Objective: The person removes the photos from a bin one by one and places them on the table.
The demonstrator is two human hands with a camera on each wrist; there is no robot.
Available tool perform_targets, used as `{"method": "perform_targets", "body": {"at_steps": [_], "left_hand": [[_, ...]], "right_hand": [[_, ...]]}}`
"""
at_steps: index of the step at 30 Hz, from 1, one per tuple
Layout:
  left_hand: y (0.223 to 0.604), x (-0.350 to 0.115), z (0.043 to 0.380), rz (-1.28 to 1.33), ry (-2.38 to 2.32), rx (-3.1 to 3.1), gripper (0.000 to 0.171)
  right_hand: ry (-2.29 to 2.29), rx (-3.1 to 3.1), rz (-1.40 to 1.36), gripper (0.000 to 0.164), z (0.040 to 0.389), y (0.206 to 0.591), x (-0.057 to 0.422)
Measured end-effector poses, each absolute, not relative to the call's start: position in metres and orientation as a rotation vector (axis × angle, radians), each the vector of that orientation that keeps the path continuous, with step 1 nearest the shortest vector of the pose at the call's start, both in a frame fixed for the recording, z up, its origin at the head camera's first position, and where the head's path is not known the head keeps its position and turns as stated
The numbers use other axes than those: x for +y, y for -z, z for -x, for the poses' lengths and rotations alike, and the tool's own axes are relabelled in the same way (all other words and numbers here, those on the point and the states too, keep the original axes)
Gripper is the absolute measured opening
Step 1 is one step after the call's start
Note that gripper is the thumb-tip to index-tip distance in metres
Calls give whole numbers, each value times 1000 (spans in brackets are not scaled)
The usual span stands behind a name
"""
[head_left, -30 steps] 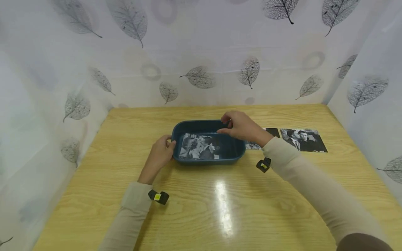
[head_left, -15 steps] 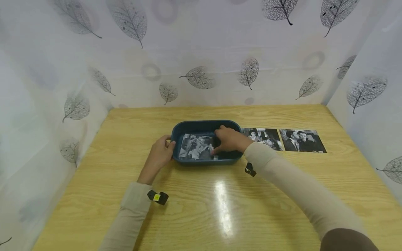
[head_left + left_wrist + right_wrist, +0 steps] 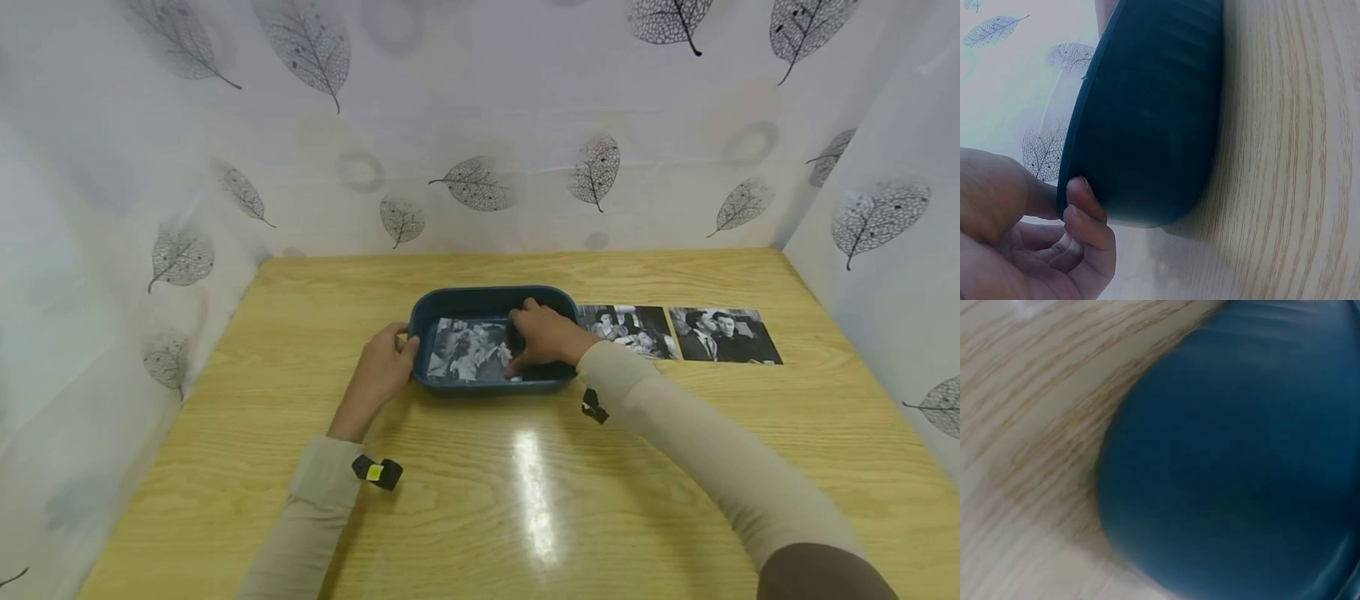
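Note:
A dark blue tray (image 3: pixel 491 388) with rounded corners sits on the wooden table in the head view. My left hand (image 3: pixel 384 367) grips its left end; the left wrist view shows thumb and fingers pinching the rim (image 3: pixel 1067 156). A black-and-white photo (image 3: pixel 468 350) lies inside, toward the left of the tray. My right hand (image 3: pixel 546 333) reaches in over the tray's right part, its thumb and fingers curled down at the photo's right edge. The tray's outer wall (image 3: pixel 1229 462) fills much of the right wrist view, which hides the right fingers.
Right of the tray, two more black-and-white photos lie side by side on the table: a nearer one (image 3: pixel 630 329), partly behind the right wrist, and a farther one (image 3: pixel 723 336). A leaf-patterned curtain (image 3: pixel 480 125) rises behind the table's back edge and at both sides.
My right hand has come down from above the tray's back rim to the photo inside, uncovering the nearer photo on the table. Over the last half second it stays nearly still; the left hand keeps its grip.

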State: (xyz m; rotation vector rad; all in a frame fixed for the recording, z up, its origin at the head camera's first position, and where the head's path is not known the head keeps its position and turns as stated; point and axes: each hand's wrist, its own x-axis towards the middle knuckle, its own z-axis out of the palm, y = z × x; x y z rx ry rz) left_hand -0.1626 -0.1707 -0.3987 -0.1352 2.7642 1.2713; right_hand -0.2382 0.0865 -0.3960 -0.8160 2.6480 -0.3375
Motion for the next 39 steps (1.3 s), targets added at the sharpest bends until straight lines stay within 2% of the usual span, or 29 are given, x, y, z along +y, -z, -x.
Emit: {"method": "perform_targets", "body": {"at_steps": [6, 10, 18, 22, 29, 39], "left_hand": [[398, -171, 162, 137, -1271, 2759, 44], [397, -171, 161, 144, -1270, 2753, 44], [399, -171, 162, 142, -1286, 2739, 45], [399, -170, 162, 142, -1285, 2743, 45], [398, -171, 162, 147, -1271, 2756, 44], [398, -172, 162, 129, -1285, 2753, 44]], "right_hand": [[475, 2671, 813, 74, 240, 396, 88], [577, 2675, 814, 63, 242, 397, 89], [849, 2647, 725, 33, 245, 394, 91], [1056, 2552, 644, 24, 248, 393, 93], [1365, 2406, 529, 21, 251, 387, 96], [1433, 2440, 493, 24, 254, 371, 110]]}}
